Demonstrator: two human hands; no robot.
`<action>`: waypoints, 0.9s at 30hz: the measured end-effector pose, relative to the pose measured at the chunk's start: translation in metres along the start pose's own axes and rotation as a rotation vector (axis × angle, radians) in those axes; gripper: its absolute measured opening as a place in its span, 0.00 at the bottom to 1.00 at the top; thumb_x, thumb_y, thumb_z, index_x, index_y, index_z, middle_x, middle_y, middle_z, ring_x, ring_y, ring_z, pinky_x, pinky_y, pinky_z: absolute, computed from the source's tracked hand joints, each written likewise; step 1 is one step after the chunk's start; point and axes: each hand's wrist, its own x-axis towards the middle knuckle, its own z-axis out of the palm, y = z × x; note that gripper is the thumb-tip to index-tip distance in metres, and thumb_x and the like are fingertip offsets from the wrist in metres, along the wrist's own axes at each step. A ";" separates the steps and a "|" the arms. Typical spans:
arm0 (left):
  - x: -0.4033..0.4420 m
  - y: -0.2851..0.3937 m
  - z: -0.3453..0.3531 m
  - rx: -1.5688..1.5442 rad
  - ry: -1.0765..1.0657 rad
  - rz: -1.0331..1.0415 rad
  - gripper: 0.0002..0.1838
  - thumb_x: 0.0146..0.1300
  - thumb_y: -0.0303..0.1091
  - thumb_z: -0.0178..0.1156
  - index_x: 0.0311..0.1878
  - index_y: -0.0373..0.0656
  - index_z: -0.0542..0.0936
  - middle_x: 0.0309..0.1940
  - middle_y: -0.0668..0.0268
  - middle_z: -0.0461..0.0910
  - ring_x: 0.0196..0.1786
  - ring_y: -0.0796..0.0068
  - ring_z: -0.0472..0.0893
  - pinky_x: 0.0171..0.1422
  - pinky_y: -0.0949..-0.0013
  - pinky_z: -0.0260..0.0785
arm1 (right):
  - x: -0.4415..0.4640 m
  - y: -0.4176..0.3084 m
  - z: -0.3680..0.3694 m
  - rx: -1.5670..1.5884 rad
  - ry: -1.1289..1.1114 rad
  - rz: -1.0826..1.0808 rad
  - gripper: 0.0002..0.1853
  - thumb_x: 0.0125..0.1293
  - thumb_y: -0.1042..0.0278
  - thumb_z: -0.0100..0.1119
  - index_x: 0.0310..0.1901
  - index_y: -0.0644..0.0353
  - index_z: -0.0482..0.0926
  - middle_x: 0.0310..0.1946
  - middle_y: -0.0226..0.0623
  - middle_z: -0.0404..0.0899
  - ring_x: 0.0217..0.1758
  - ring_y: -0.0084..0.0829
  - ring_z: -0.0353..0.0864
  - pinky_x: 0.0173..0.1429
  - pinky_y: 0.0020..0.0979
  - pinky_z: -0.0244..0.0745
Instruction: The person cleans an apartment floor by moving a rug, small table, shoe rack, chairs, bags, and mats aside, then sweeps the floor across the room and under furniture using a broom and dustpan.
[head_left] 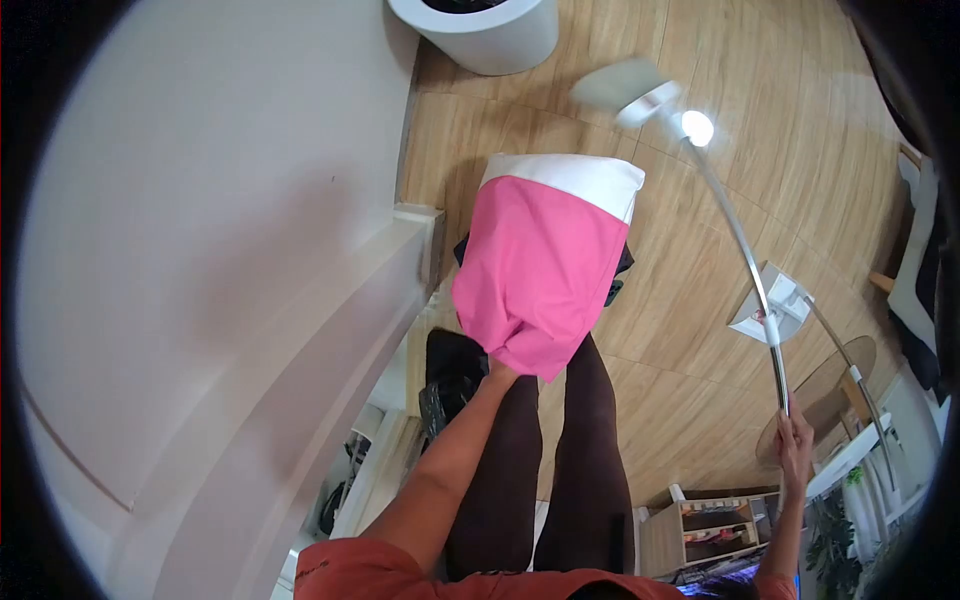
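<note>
My left hand is at the bottom edge of a pink and white cloth item, its fingers hidden under the fabric. The cloth hangs in front of my legs. On the right, my right hand is wrapped round the metal pole of a broom. The pole reaches up and left to a blurred pale head above the floor, beyond the cloth.
A white bin stands at the top by the wall. To the right are a white dustpan with a long handle and a round brown table. Wooden shelves stand at lower right, a black bag at left.
</note>
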 end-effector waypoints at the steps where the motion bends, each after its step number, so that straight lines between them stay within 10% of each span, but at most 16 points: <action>1: 0.001 0.003 -0.001 0.017 0.011 0.001 0.36 0.48 0.45 0.64 0.59 0.42 0.63 0.57 0.58 0.66 0.58 0.65 0.67 0.60 0.64 0.59 | -0.010 -0.020 -0.011 -0.013 -0.003 -0.007 0.22 0.64 0.61 0.49 0.59 0.56 0.66 0.15 0.19 0.56 0.15 0.11 0.54 0.18 0.17 0.50; 6: 0.006 0.019 -0.001 0.014 0.092 0.015 0.36 0.47 0.47 0.63 0.58 0.43 0.64 0.55 0.59 0.67 0.57 0.63 0.68 0.60 0.63 0.60 | 0.000 -0.158 0.022 -0.480 -0.306 -0.261 0.20 0.64 0.69 0.47 0.58 0.57 0.67 0.20 0.37 0.70 0.21 0.18 0.62 0.28 0.24 0.61; 8: 0.007 0.021 -0.001 0.007 0.124 0.026 0.36 0.47 0.48 0.63 0.58 0.43 0.65 0.55 0.59 0.68 0.57 0.63 0.68 0.60 0.63 0.60 | 0.038 -0.188 0.066 -0.626 -0.342 -0.689 0.19 0.65 0.65 0.44 0.59 0.48 0.66 0.29 0.50 0.76 0.29 0.45 0.76 0.37 0.39 0.69; 9: 0.007 0.021 -0.002 0.003 0.139 0.032 0.36 0.47 0.48 0.63 0.58 0.44 0.65 0.55 0.60 0.68 0.57 0.62 0.68 0.60 0.63 0.60 | 0.037 -0.236 0.091 -0.851 -0.399 -0.463 0.20 0.65 0.62 0.43 0.60 0.45 0.64 0.26 0.49 0.75 0.29 0.48 0.75 0.38 0.41 0.70; 13: 0.005 0.023 -0.002 -0.003 0.205 0.081 0.36 0.46 0.50 0.62 0.57 0.44 0.66 0.54 0.61 0.69 0.56 0.61 0.69 0.60 0.62 0.60 | 0.114 -0.254 0.143 -1.242 0.003 -0.944 0.20 0.65 0.58 0.44 0.59 0.41 0.65 0.20 0.49 0.73 0.24 0.44 0.75 0.32 0.40 0.70; 20: 0.003 -0.006 -0.005 0.365 0.197 0.140 0.32 0.47 0.51 0.59 0.54 0.43 0.69 0.52 0.58 0.70 0.54 0.59 0.70 0.57 0.61 0.62 | 0.108 -0.265 0.072 -1.012 -0.126 -0.753 0.19 0.63 0.62 0.46 0.57 0.46 0.67 0.29 0.51 0.77 0.32 0.50 0.75 0.38 0.41 0.71; 27: 0.010 0.045 -0.047 0.117 0.194 0.028 0.24 0.48 0.48 0.56 0.44 0.40 0.74 0.39 0.53 0.76 0.43 0.56 0.75 0.46 0.58 0.66 | 0.105 -0.149 -0.009 -0.616 -0.193 -0.510 0.19 0.64 0.66 0.46 0.58 0.54 0.67 0.41 0.49 0.77 0.44 0.25 0.76 0.46 0.29 0.69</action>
